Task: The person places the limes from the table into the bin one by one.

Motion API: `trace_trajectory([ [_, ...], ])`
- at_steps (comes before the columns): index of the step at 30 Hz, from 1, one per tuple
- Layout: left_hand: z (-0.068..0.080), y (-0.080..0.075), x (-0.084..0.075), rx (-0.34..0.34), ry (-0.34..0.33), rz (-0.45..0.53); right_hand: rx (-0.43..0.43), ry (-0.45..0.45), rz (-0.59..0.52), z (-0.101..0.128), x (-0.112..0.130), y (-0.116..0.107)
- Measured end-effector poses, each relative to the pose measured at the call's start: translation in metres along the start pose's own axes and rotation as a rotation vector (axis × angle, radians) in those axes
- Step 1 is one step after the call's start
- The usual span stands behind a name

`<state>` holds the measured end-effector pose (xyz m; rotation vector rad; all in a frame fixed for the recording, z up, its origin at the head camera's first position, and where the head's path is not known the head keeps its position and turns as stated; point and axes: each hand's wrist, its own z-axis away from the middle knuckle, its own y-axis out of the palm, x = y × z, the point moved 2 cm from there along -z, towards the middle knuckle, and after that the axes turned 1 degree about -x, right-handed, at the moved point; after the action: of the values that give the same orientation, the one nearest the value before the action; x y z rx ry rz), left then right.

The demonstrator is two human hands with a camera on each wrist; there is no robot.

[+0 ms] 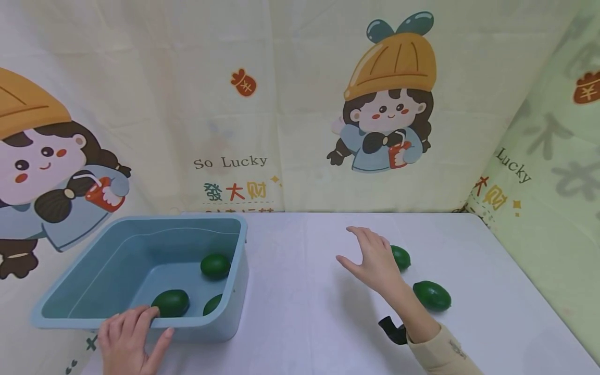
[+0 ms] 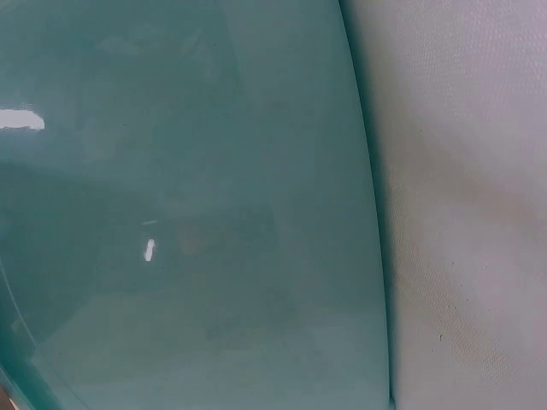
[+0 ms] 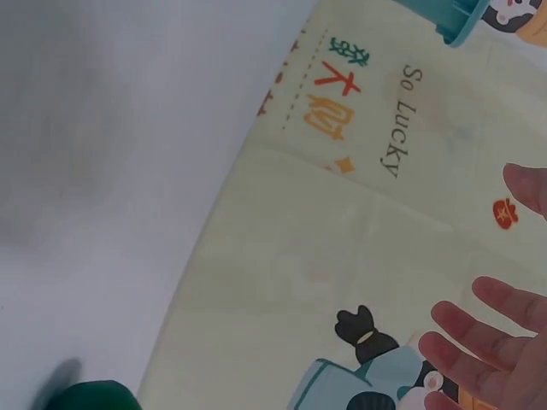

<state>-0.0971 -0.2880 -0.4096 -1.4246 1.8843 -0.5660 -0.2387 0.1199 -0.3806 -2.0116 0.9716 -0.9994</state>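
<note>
Two green avocados lie on the white desk (image 1: 309,312) at the right side. The farther avocado (image 1: 401,257) is partly hidden behind the right hand (image 1: 372,260), just beside its fingers. The nearer avocado (image 1: 432,295) lies close to the right forearm, with its long axis going across the desk, a little slanted. The right hand hovers above the desk with the fingers spread wide and holds nothing; the farther avocado is just to its right, so this hand is much nearer to both fruits than the other one. The left hand (image 1: 128,338) rests on the front rim of the blue plastic basin (image 1: 234,271), fingers laid over the edge, gripping no fruit. Inside the basin three more avocados (image 1: 215,265) are visible. Behind the desk hangs a cartoon curtain (image 1: 281,104).
</note>
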Motion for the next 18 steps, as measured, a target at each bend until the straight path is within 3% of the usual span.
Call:
trace_trajectory([
  [18, 0.001, 0.0, 0.0, 0.009, -0.005, -0.006, -0.019, 0.068, 0.008, 0.029, -0.04, -0.018],
])
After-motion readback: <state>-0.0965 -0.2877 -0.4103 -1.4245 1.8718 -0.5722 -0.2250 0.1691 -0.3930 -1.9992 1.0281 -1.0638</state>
